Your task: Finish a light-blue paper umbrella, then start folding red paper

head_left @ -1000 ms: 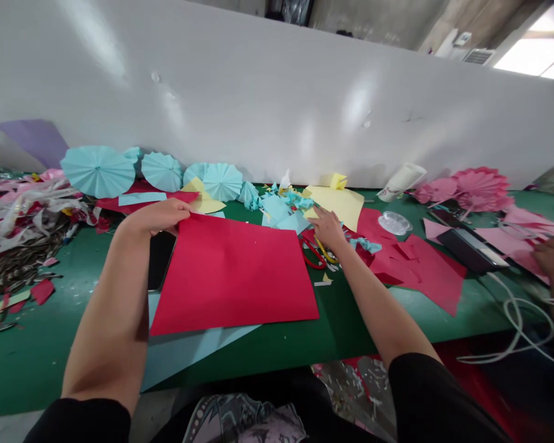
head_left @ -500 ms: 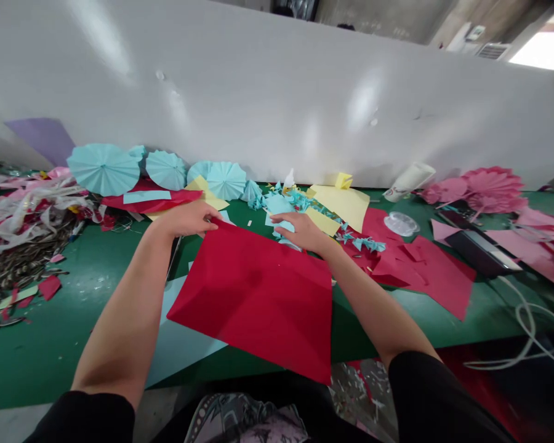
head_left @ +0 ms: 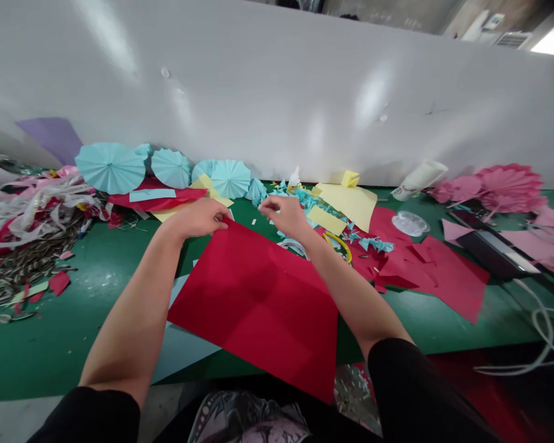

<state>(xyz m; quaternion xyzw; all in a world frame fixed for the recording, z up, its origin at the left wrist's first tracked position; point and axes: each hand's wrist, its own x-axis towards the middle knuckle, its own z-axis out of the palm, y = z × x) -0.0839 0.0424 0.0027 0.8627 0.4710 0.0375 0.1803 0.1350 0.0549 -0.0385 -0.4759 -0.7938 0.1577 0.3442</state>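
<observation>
My left hand (head_left: 206,216) pinches the far left corner of a red sheet of paper (head_left: 263,295), which slants down over the front edge of the table. My right hand (head_left: 286,214) is raised beyond the sheet's far edge, its fingers closed together. Whether something small is between them I cannot make out. Below that wrist lies a pale ring-shaped thing (head_left: 295,247), and a yellow loop-shaped handle (head_left: 341,245) shows just right of the forearm. A light blue sheet (head_left: 187,351) lies partly under the red one.
Light blue folded paper rosettes (head_left: 231,178) line the white partition (head_left: 258,92). Ribbons (head_left: 41,203) are heaped at left. Red paper pieces (head_left: 443,274), a clear plastic disc (head_left: 410,223), a black device (head_left: 493,252) with a white cable (head_left: 547,326) and pink rosettes (head_left: 503,187) occupy the right.
My right hand has lifted off the far edge of the red sheet and closed its fingers. The yellow handle has come into view beside my forearm. My left hand keeps its pinch.
</observation>
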